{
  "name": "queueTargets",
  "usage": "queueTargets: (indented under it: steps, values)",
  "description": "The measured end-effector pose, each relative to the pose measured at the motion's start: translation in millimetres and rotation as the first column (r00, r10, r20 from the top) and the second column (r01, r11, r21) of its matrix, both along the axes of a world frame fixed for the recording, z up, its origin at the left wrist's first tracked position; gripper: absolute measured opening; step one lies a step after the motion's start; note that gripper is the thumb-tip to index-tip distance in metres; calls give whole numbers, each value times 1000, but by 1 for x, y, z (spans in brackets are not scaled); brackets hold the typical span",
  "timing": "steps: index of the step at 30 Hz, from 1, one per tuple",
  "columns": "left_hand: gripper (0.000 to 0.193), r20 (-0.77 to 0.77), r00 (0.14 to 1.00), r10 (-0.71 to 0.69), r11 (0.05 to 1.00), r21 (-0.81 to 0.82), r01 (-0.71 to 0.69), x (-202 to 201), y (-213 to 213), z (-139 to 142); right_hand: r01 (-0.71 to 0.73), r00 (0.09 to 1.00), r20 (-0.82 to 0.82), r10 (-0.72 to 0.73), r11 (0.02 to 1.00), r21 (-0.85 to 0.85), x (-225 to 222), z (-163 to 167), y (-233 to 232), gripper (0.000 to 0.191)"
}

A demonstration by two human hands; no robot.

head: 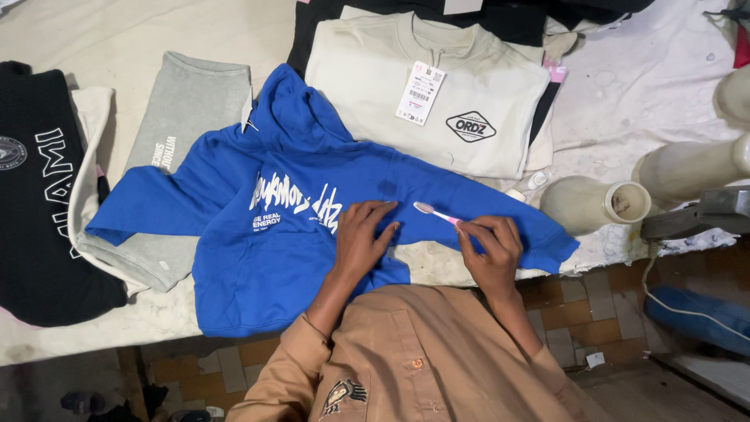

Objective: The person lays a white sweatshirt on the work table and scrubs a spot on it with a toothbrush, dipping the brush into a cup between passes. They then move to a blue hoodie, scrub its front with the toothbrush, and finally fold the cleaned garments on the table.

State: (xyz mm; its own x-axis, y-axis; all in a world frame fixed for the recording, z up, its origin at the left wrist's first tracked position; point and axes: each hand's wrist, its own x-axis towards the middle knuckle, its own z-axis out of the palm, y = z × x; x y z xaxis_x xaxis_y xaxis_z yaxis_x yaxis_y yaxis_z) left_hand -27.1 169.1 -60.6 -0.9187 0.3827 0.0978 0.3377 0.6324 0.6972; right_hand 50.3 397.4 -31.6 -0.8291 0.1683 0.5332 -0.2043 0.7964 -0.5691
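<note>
At centre frame I press my left hand, fingers spread flat and holding nothing, on the bright blue printed cotton hoodie while my right hand, pinched around a pink-handled toothbrush, should scrub with short, light strokes.

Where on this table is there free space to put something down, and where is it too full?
Bare table cloth lies right of the cream sweatshirt, above the pale cones. Another bare patch lies far left, above the grey garment. The middle is crowded: the blue hoodie under the left hand, and the right hand with a toothbrush.
</note>
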Motion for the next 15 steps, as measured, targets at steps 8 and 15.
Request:
queueTargets:
  steps: [8,15]
  values:
    - [15,270,956,112,863,450,-228,12,12,39,-49,994,-96,53,998,38,1,23,7,21]
    - [32,190,982,16,847,519,-114,8,16,75,-83,989,-122,84,997,11,-2,29,5,22]
